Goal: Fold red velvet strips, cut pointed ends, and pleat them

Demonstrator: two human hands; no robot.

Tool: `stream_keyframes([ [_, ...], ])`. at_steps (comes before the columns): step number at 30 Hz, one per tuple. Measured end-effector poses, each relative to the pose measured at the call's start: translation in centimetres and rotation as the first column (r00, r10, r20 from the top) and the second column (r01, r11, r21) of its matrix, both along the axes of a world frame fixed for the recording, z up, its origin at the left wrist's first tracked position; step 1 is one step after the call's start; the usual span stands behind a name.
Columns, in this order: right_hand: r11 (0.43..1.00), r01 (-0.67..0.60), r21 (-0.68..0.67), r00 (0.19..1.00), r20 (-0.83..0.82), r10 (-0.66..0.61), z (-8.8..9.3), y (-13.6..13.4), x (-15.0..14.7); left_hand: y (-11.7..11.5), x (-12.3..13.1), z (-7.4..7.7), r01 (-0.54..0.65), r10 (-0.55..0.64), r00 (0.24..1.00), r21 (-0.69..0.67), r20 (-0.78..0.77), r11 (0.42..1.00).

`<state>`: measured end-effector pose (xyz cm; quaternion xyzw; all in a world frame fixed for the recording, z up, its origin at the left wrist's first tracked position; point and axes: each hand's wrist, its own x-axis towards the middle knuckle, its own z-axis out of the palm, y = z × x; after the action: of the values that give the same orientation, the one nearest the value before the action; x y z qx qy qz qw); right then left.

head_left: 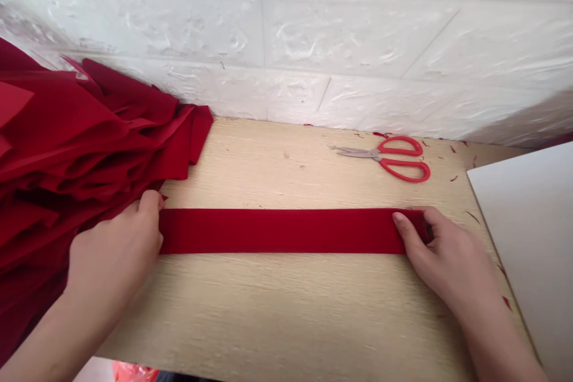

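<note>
A flat dark red fabric strip (282, 231) stretches straight from side to side above the wooden tabletop (290, 310). Its left end is gripped by my left hand (123, 245), whose fingers are closed and partly hidden behind the knuckles. At the other end, my right hand (443, 250) pinches the strip, thumb on top and fingers curled behind its edge. Beside my left hand lies a big heap of the same red fabric (98, 125), folded and crumpled. Scissors with red handles (380, 157) rest beyond the strip, their blades pointing left.
A white brick-patterned wall (286, 36) closes off the back of the table. On the right a white board or panel (528, 221) juts in at a slant. Small red scraps (472, 216) are scattered near it and along the wall. An orange-red plastic bag (134, 372) shows below the front edge.
</note>
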<state>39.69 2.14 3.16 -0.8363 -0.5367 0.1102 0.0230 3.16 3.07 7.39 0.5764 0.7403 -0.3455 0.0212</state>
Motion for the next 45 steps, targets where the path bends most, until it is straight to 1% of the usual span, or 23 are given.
stream_keyframes([
  [2, 1.0, -0.004, -0.002, 1.0, -0.001, 0.004, 0.0, 0.0, 0.0, -0.4, -0.3, -0.5, -0.005, 0.003, 0.999, 0.048, 0.038, 0.999],
  [6, 0.999, 0.009, -0.037, 1.0, 0.0, -0.009, -0.1, -0.1, -0.1, -0.8, -0.4, -1.2, -0.085, 0.078, 0.995, 0.095, 0.067, 0.992],
  [9, 0.997, -0.004, -0.073, 1.0, 0.03, 0.006, 0.1, 0.0, -0.4, -0.6, 0.0, -1.1, -0.101, 0.092, 0.993, 0.12, 0.074, 0.988],
  [12, 0.996, -0.019, -0.092, 0.998, 0.062, 0.025, 0.1, -0.1, -0.7, -0.4, 0.3, -0.9, -0.101, 0.093, 0.993, 0.113, 0.073, 0.988],
  [15, 0.998, -0.04, -0.046, 0.996, 0.083, 0.043, -0.3, -0.3, -0.6, -0.5, 0.4, -0.8, -0.063, 0.056, 0.996, 0.111, 0.064, 0.992],
  [18, 0.997, -0.058, 0.049, 0.993, 0.105, 0.053, -1.1, -0.6, -0.3, -0.8, 0.2, -1.2, -0.004, 0.004, 1.0, 0.16, 0.0, 0.987],
  [23, 0.965, -0.121, 0.234, 0.984, 0.154, 0.086, -2.3, -1.2, 0.2, -1.5, 0.1, -1.9, 0.207, -0.175, 0.973, 0.235, -0.148, 0.95],
  [26, 0.945, -0.139, 0.295, 0.984, 0.149, 0.098, -2.4, -1.4, 0.3, -1.8, 0.4, -1.7, 0.262, -0.214, 0.955, 0.25, -0.205, 0.932],
  [30, 0.946, -0.076, 0.314, 0.995, 0.084, 0.052, -2.2, -1.2, 0.7, -2.0, 0.6, -1.4, 0.308, -0.263, 0.944, 0.25, -0.197, 0.918],
  [34, 0.957, -0.019, 0.29, 1.0, 0.028, 0.011, -1.8, -0.9, 1.1, -2.3, 0.6, -1.5, 0.35, -0.301, 0.931, 0.275, -0.206, 0.895],
  [40, 0.944, -0.059, 0.324, 0.998, 0.041, 0.049, -1.5, -1.0, 0.7, -2.8, 0.1, -2.0, 0.377, -0.327, 0.922, 0.299, -0.206, 0.876],
  [43, 0.942, -0.099, 0.32, 0.994, 0.077, 0.078, -1.4, -1.0, 0.6, -2.7, -0.1, -2.1, 0.358, -0.307, 0.93, 0.302, -0.202, 0.884],
  [45, 0.939, -0.127, 0.32, 0.991, 0.09, 0.103, -1.3, -1.0, 0.7, -2.5, -0.2, -2.1, 0.325, -0.277, 0.941, 0.294, -0.194, 0.899],
])
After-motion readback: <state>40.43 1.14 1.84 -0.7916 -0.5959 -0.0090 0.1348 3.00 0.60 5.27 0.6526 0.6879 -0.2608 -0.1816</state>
